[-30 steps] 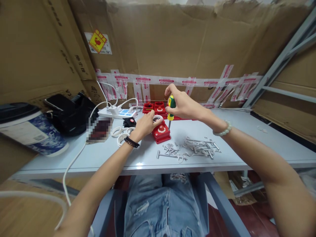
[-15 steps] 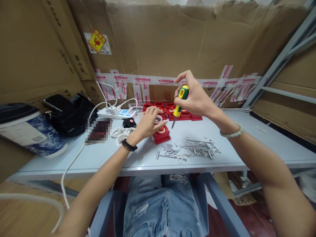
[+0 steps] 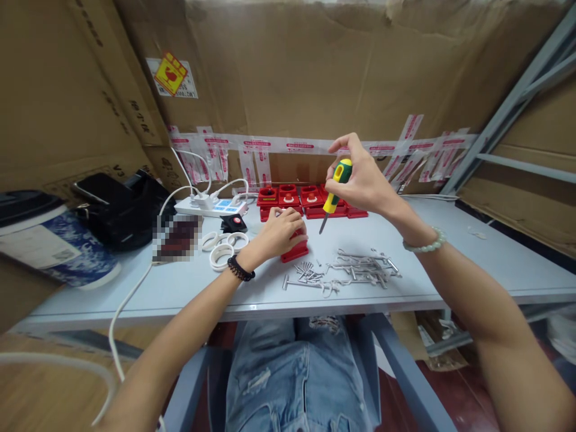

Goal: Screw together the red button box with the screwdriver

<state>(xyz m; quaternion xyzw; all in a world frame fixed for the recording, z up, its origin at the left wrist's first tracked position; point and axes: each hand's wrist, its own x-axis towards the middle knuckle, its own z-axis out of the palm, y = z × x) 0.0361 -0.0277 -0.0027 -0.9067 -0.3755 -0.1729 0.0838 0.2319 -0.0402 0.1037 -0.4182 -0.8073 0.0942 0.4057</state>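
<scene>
My left hand [image 3: 279, 233] lies over a red button box [image 3: 297, 252] on the pale table [image 3: 189, 288], covering most of it with closed fingers. My right hand [image 3: 365, 180] is raised above the table and grips a green and yellow screwdriver [image 3: 335, 191], its tip pointing down and left in the air. A row of more red button boxes [image 3: 299, 198] stands behind the hands. A heap of screws and metal pins [image 3: 346, 270] lies in front of my right hand.
White rings [image 3: 222, 247] and a black button part [image 3: 233, 222] lie left of my left hand. A white power strip [image 3: 211, 207] with cables, a black bag [image 3: 121, 207] and a blue-white tub [image 3: 49, 243] sit at the left. Taped cardboard walls surround the table.
My right hand lifted the screwdriver off the red box and moved it up and right. My left hand closed down over the box, hiding its top.
</scene>
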